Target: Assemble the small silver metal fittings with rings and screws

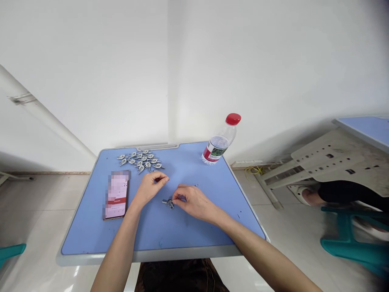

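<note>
My right hand [194,200] is closed in a pinch at the end of a small silver metal piece [168,203] low over the middle of the blue tabletop. The piece seems to have a round part and a thin prong, but its kind is too small to make out. To its upper left, my left hand [150,186] has thumb and forefinger pressed together; whatever is between them, if anything, is hidden. Just beyond that hand lies a loose pile of similar silver metal pieces [143,159], several of them with round rings.
A phone [117,194] with a lit screen lies at the left of the blue desk [194,235]. At the back right stands a clear bottle [217,146] with a red cap. Behind is a white wall; a second desk [334,156] and a person's leg [340,192] are at right.
</note>
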Demonstrator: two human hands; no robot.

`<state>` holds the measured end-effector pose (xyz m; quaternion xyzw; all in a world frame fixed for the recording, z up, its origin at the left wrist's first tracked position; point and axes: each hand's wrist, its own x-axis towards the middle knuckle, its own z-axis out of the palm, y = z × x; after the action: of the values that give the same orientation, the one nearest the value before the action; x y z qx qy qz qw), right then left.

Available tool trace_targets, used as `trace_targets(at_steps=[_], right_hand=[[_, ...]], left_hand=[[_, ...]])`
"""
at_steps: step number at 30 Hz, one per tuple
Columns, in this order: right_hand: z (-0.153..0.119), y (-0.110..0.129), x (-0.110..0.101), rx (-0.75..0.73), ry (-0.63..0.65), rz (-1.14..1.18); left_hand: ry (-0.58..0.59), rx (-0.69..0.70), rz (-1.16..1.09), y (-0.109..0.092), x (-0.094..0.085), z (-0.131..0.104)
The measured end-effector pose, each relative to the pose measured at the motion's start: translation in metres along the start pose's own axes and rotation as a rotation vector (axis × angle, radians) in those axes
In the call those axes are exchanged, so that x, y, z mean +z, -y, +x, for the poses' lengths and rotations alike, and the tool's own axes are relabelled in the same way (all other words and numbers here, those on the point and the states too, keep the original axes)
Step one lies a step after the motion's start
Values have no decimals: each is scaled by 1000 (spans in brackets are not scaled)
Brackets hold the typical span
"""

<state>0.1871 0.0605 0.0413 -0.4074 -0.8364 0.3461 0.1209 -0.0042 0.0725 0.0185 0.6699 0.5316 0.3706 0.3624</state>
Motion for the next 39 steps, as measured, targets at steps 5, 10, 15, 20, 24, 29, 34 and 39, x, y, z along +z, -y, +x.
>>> trace_targets(at_steps=[5, 10, 15, 20, 24, 29, 34, 39], right_hand=[[2, -2, 4, 24, -84, -81], [1, -10, -5, 19, -171, -111], [-3, -14, -13, -38, -73, -139], [-6, -11, -8, -98, 49, -219], [-6, -9, -6, -87, 78, -255], [-6, -9, -5, -105, 96, -284], [-8, -6, -5, -116, 112, -319], [-8, -3, -5, -92, 139, -343]], left_hand=[[7, 2, 23, -4, -1, -1], [-12, 41, 74, -12, -6, -15], [25, -4, 192, -18, -9, -49], [106, -47, 369, -24, 3, -73], [107, -15, 446, -23, 16, -70], [96, 18, 526, -18, 21, -65], [89, 56, 562, -17, 21, -68], [83, 55, 575, -18, 22, -69]])
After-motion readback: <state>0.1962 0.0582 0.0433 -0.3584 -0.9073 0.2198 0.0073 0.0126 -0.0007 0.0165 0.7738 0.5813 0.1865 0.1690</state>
